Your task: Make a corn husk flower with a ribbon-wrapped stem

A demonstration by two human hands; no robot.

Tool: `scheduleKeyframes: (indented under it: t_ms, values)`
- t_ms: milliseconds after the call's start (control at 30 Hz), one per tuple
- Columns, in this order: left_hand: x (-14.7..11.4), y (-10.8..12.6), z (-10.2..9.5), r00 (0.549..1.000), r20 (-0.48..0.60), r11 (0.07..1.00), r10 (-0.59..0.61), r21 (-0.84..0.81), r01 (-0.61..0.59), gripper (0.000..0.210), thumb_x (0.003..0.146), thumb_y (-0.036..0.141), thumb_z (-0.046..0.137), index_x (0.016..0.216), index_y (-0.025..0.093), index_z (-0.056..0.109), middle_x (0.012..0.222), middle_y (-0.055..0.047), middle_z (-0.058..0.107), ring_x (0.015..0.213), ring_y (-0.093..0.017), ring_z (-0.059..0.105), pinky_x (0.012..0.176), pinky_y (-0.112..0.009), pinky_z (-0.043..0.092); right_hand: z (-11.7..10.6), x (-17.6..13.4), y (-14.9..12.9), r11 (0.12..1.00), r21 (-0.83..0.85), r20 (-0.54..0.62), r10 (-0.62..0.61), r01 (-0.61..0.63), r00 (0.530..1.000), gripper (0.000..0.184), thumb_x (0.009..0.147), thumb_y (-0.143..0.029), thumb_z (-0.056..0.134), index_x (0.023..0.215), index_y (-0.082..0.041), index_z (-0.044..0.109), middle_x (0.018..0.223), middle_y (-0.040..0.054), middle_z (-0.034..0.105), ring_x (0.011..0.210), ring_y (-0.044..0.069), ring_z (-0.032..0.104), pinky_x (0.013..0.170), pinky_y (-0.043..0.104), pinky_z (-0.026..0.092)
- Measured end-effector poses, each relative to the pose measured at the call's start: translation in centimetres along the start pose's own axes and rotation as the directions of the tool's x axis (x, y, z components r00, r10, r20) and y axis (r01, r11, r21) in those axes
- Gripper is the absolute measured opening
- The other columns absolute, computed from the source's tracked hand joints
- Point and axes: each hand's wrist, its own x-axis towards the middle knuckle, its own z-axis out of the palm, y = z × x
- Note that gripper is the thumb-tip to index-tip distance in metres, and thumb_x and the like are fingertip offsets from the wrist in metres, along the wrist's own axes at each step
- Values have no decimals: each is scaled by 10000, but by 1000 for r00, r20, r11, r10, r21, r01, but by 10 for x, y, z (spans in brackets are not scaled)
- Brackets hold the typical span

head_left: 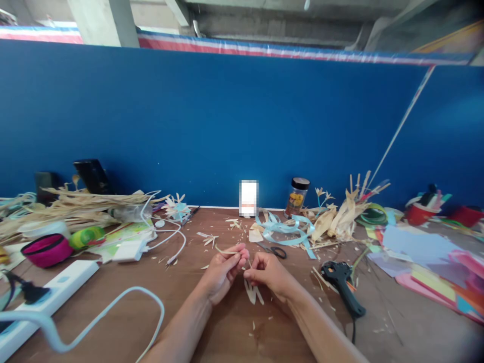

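My left hand [226, 268] is closed in a pinch on a thin, pale green strip [223, 251], whose free end curves up to the left. Close beside it, my right hand [271, 275] has thumb and forefinger pressed together near the left fingertips; what lies between them is too small to make out. Pale petal-shaped pieces of dried husk [250, 293] show just below the fingers; whether they lie on the table or hang from the hands I cannot tell. Behind my right hand are black scissors [279, 251].
Light blue ribbon [287, 229], a dark-lidded jar [297, 196] and dried husks [336, 222] stand toward the back. A black glue gun [344, 287] lies at right, near coloured paper sheets [419, 247]. On the left are a white power strip [56, 297] and a looping cable [161, 307].
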Motion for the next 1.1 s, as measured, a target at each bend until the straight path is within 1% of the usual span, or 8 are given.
scheduleKeyframes:
  t_ms: [133,233,333,433,533,767,1000,1100]
  values:
    - [4,-1,-3,996,-89,999,14,-38,-17,215,727,67,579,941,81,598,815,-95,653,682,-83,615,649,-137,511,0,-1,-7,999,7,7,36,-36,999,361,682,-491,575,710,-133,532,655,25,626,536,89,568,496,196,445]
    - [3,-1,-1,993,-122,1000,-2,-20,0,174,716,107,603,890,98,611,834,-88,650,562,-47,577,516,-108,498,0,-3,-11,999,-42,69,28,-25,997,382,712,-498,538,778,-127,595,650,24,616,519,75,548,477,175,428]
    - [1,-1,1,994,-110,999,10,35,-6,158,686,163,644,829,97,629,859,-83,642,431,11,466,379,-69,398,0,-4,-11,993,-116,109,20,-8,994,364,717,-469,546,760,-118,630,639,30,614,487,63,519,434,156,400]
    - [0,-1,2,995,-102,996,22,91,-13,167,655,220,674,741,81,641,632,-27,611,361,29,356,328,-69,290,-1,-4,-9,992,-126,92,19,-7,996,327,698,-439,575,738,-119,627,655,37,628,460,57,497,417,157,393]
    - [0,-2,0,995,-98,993,4,114,7,186,621,251,698,670,86,627,429,41,486,338,16,324,338,-88,260,-2,-3,-7,995,-97,78,34,-27,996,294,662,-408,614,704,-117,612,652,35,632,447,53,484,416,159,388]
    - [-1,-5,0,995,-94,995,31,100,-21,265,581,197,722,532,117,474,591,15,589,373,12,392,367,-101,300,0,-2,-4,996,-84,64,19,-14,998,237,606,-325,676,619,-122,553,535,-6,578,418,51,458,395,154,349]
    - [-3,-2,1,999,-32,998,-24,49,25,220,585,186,724,652,133,522,616,10,598,506,-40,541,498,-122,441,1,-2,-1,998,-63,83,25,-20,996,291,565,-338,707,619,-140,501,470,-43,527,377,50,431,370,160,341]
    - [-4,1,4,1000,-20,999,-5,40,6,285,572,119,728,813,124,576,768,-48,651,676,-97,606,630,-169,486,0,0,-1,999,-19,41,30,-29,999,310,570,-365,701,623,-143,491,472,-40,531,389,56,449,378,165,357]
